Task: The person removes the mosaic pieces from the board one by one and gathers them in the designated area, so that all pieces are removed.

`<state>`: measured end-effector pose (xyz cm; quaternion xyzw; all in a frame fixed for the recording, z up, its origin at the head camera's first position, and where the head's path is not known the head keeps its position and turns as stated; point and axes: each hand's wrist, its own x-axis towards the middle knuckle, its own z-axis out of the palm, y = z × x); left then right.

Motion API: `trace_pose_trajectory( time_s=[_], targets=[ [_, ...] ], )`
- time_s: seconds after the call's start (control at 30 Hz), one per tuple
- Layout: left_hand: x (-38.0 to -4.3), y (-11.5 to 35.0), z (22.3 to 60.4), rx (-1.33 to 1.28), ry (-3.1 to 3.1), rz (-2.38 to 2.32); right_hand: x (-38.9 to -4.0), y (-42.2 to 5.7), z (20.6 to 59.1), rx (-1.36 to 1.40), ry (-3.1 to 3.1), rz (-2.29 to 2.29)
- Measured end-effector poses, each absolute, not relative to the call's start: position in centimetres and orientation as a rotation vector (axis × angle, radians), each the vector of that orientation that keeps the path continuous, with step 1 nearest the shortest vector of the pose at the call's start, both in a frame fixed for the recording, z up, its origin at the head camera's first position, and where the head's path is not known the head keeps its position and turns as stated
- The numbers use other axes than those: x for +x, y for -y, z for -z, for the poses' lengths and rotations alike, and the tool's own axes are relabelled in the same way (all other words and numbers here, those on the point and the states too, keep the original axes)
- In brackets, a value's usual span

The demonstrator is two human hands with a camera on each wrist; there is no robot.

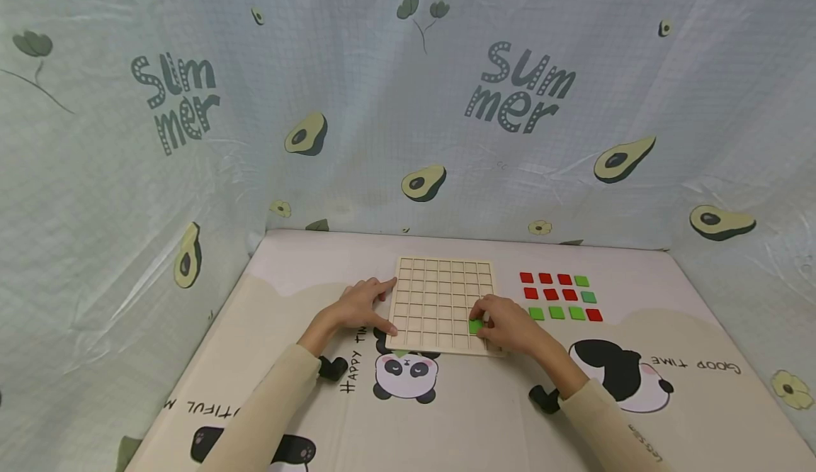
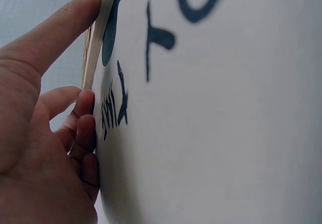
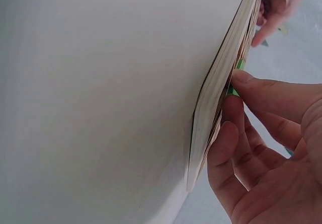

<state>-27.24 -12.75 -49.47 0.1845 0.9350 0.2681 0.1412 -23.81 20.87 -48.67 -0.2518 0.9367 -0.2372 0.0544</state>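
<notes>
A pale wooden grid board [image 1: 432,286] with square compartments lies on the table. My left hand [image 1: 359,305] touches its left edge, thumb near the front corner and index finger farther back. In the left wrist view the thumb is straight against the board's side, and the other fingers are loosely bent beside it. Over the front right part of the grid, my right hand [image 1: 510,322] pinches a green square tile [image 1: 475,327] between thumb and fingers. The right wrist view shows that tile [image 3: 232,90] edge-on at the board's surface; whether it sits inside a compartment I cannot tell.
Right of the board lie three rows of loose square tiles, several red tiles [image 1: 551,294] and several green tiles [image 1: 557,312]. A printed cloth [image 1: 472,415] with panda and dog drawings covers the table. A pale avocado-patterned curtain [image 1: 357,68] stands behind and at both sides.
</notes>
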Motion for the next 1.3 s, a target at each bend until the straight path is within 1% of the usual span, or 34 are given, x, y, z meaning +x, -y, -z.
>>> trace_pose_trajectory(
  time_s=[0.43, 0.73, 1.3],
  targets=[
    [-27.15, 12.83, 49.51, 0.522, -2.701, -0.777, -23.84, -21.01, 48.62, -0.767, -2.815, 0.778],
    [-27.23, 12.84, 49.54, 0.525, -2.693, -0.791, -23.64, -20.81, 48.15, -0.678, -2.79, 0.813],
    [-27.37, 12.96, 49.86, 0.519, -2.711, -0.768, -23.51, -20.92, 47.84, -0.675, -2.778, 0.842]
  ],
)
